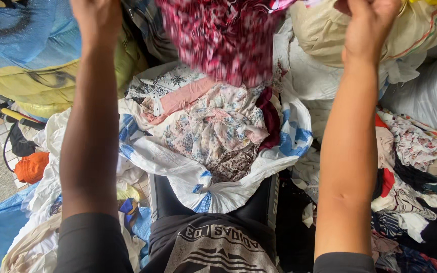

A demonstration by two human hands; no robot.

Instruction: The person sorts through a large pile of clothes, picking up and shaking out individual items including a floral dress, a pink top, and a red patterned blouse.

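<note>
While both hands, left hand (97,17) at eleven o'clock and right hand (370,23) at one, grip pinching the red floral garment (223,38), it hangs above the open white-and-blue sack of clothes (289,141).

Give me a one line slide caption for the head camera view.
Both hands, left and right, raise a red patterned garment above an open white sack of clothes.

Open sack (188,177) of clothes in the middle below a lifted garment (223,35), left hand (97,20) and right hand (370,25) raised either side, bulging bags (31,65) behind left, clothes pile (416,177) at right.
</note>
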